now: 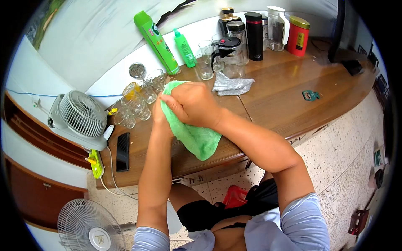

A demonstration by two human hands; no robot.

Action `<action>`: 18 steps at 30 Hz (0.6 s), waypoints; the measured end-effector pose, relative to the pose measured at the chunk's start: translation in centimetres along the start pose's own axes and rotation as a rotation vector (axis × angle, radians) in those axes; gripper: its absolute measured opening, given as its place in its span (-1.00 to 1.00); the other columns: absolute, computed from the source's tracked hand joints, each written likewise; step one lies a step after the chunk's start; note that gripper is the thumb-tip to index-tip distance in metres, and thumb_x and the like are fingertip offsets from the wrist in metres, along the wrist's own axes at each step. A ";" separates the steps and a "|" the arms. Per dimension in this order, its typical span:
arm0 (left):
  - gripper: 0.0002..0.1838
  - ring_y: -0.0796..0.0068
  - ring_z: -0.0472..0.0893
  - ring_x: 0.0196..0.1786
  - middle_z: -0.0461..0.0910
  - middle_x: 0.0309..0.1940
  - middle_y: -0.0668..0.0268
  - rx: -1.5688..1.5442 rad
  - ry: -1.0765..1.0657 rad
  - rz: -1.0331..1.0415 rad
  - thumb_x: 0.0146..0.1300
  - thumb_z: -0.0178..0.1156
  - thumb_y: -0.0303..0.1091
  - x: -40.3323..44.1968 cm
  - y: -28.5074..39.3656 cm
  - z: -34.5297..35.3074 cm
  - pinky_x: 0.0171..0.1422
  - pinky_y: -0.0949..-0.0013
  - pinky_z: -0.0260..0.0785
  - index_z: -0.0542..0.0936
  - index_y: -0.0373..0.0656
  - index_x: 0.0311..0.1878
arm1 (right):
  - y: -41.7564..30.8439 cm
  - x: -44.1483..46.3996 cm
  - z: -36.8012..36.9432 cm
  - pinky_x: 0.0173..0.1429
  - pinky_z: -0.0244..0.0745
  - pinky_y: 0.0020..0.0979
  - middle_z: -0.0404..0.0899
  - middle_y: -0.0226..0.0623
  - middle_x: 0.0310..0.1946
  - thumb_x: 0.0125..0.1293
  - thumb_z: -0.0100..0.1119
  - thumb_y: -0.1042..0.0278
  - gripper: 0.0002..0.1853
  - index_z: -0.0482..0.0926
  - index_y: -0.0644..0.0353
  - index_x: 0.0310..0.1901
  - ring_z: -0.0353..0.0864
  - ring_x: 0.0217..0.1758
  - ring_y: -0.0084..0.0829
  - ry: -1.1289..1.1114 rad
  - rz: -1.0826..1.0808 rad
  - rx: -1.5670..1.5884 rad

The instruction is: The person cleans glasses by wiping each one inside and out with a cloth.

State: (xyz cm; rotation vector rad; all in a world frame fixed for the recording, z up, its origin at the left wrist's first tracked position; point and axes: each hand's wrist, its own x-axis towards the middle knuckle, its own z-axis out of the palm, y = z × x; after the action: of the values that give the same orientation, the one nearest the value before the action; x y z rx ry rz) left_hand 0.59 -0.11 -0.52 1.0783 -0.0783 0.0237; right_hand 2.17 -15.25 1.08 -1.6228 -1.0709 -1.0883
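Note:
A green cloth [197, 140] is bunched between my two hands above the table, its loose end hanging toward me. My right hand [193, 102] is closed in a fist on the cloth. My left hand [159, 112] grips the cloth from the left side, with most of its fingers hidden behind the cloth and my right hand. Whether anything is wrapped inside the cloth cannot be seen. Just beyond my left hand stand several clear glasses [141, 109]. A grey cloth [233, 85] lies folded on the table beyond my right hand.
Along the wall stand a green spray can [157, 44], a green bottle [184, 49], a glass teapot [233, 56], a black flask [254, 37], a white-handled pitcher [276, 31] and a red tin [297, 37]. A fan [83, 113], phone [122, 151] and power strip [96, 164] are at left.

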 end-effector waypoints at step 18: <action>-0.39 0.36 0.71 0.10 0.70 0.12 0.19 0.116 0.076 0.161 0.76 -0.17 0.08 0.1 -1.2 1.3 0.21 0.27 0.59 0.52 -0.29 0.42 | -0.4 -0.2 0.2 -0.43 0.49 -0.02 0.57 -0.03 -0.60 0.56 0.24 0.20 -0.55 0.56 0.21 -0.55 0.60 -0.56 0.07 -0.006 0.101 -0.050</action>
State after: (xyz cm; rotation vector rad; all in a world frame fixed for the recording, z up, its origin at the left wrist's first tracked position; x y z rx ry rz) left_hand 0.64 -1.84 -0.95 1.1840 -0.0962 0.2158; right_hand 1.75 -14.99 0.90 -1.7017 -0.9619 -1.0510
